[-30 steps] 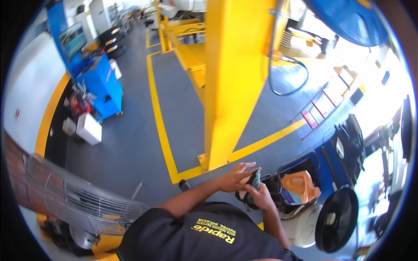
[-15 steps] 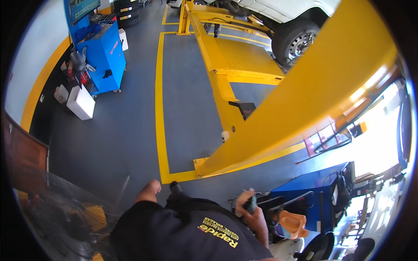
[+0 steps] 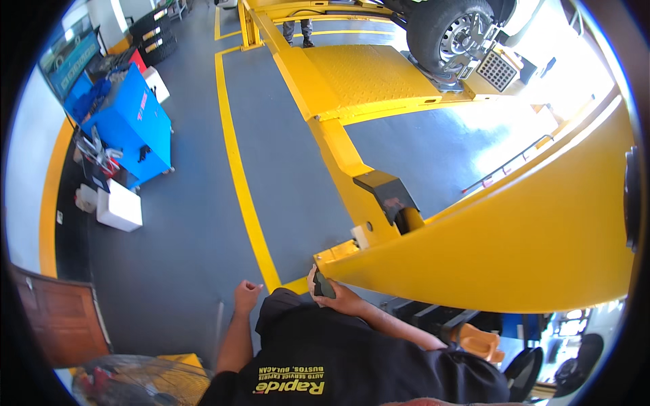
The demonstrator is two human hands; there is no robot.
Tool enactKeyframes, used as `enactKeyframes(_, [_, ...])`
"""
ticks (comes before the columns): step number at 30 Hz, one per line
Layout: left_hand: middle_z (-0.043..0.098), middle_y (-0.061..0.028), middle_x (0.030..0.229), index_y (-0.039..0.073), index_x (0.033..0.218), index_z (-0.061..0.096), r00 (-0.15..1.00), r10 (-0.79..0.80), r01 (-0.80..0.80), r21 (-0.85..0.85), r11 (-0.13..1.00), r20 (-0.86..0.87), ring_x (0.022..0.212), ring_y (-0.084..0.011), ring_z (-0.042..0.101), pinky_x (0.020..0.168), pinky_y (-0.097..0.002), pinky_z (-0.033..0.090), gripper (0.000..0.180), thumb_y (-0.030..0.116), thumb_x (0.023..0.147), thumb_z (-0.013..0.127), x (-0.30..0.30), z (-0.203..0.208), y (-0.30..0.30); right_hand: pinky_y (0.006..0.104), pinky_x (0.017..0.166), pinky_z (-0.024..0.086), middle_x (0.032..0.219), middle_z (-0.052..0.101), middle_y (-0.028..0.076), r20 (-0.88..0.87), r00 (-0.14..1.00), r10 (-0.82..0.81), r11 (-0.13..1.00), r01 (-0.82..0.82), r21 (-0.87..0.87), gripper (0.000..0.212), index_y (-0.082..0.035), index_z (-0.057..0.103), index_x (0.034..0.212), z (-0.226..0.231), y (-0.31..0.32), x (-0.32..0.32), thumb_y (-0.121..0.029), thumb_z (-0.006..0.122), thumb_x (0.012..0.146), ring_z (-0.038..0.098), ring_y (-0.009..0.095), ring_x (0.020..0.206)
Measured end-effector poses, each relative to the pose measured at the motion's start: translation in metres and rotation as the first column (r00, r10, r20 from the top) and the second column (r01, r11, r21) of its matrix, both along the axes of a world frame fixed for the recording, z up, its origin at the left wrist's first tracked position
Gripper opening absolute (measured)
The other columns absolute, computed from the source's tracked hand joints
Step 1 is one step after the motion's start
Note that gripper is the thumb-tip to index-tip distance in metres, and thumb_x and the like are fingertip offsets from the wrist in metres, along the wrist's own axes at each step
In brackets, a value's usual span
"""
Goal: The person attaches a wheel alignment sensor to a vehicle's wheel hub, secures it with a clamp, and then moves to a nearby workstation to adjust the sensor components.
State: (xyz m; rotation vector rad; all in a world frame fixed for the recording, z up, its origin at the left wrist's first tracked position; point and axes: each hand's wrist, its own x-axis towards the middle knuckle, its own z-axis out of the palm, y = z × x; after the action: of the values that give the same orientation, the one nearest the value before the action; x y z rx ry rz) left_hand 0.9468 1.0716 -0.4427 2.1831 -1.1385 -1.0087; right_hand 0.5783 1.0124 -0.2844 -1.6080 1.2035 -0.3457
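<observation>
My right hand (image 3: 344,302) is closed around a small dark green and beige thing (image 3: 321,285), which looks soft, perhaps a folded cloth or glove; I cannot tell which. It is held in front of my dark shirt, close to the foot of the yellow lift post (image 3: 474,257). My left hand (image 3: 248,296) hangs at my left side with its fingers curled in, and nothing shows in it. That hand is near the yellow floor line (image 3: 242,183) and touches no object.
A yellow ramp (image 3: 372,78) carries a vehicle, whose wheel (image 3: 455,37) has a clamp and a dotted target board (image 3: 500,70). Left stand a blue cabinet (image 3: 132,122) and a white box (image 3: 120,206). Behind me are a fan (image 3: 142,379) and an orange item (image 3: 477,342). Someone's legs (image 3: 298,30) show beyond the ramp.
My view has turned right and come nearer the lift, so the wheel's target board now shows. My right hand has moved left across my front, still holding the green and beige thing.
</observation>
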Motion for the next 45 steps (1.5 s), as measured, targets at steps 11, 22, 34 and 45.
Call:
enactKeyframes(11, [0.079, -0.0126, 0.095, 0.000, 0.106, 0.074, 0.931, 0.181, 0.047, 0.592, 0.804, -0.319, 0.078, -0.0204, 0.074, 0.073, -0.0407, 0.060, 0.040, 0.037, 0.094, 0.080, 0.173, -0.069, -0.004, 0.0411, 0.095, 0.056, 0.114, 0.075, 0.019, 0.005, 0.997, -0.076, 0.955, 0.072, 0.288, 0.057, 0.000, 0.064, 0.136, -0.016, -0.156, 0.106, -0.040, 0.076, 0.098, 0.073, 0.028, 0.104])
enactKeyframes(22, [0.067, -0.0272, 0.131, -0.005, 0.126, 0.063, 0.994, -0.085, 0.078, 0.104, 0.992, 0.071, 0.122, -0.0431, 0.064, 0.103, -0.0509, 0.053, 0.063, 0.052, 0.100, 0.069, 0.419, 0.038, -0.161, 0.0417, 0.106, 0.050, 0.130, 0.067, 0.023, 0.054, 0.978, 0.200, 0.960, -0.206, 0.188, 0.066, 0.001, 0.053, 0.145, 0.013, -0.309, 0.467, -0.042, 0.074, 0.099, 0.065, 0.031, 0.124])
enactKeyframes(34, [0.075, -0.0151, 0.122, 0.009, 0.136, 0.062, 0.989, 0.150, -0.151, 0.010, 0.989, 0.013, 0.111, -0.0391, 0.072, 0.104, -0.0500, 0.051, 0.063, 0.054, 0.093, 0.075, 0.586, 0.066, -0.357, 0.0415, 0.110, 0.051, 0.152, 0.056, 0.013, 0.390, 0.692, 0.608, 0.409, -0.694, 0.592, 0.072, -0.003, 0.048, 0.156, -0.018, -0.498, 0.801, -0.058, 0.052, 0.110, 0.061, 0.025, 0.132])
enactKeyframes(45, [0.076, -0.0196, 0.112, -0.003, 0.123, 0.072, -0.107, 0.989, -0.959, 0.252, -0.129, 0.100, 0.093, -0.0279, 0.076, 0.082, -0.0398, 0.060, 0.047, 0.024, 0.086, 0.084, 0.770, 0.031, -0.171, 0.0357, 0.084, 0.056, 0.118, 0.074, 0.007, 0.172, 0.496, 0.851, 0.488, -0.868, 0.092, 0.044, -0.008, 0.063, 0.136, 0.001, -0.737, 1.092, -0.040, 0.064, 0.107, 0.069, 0.016, 0.102])
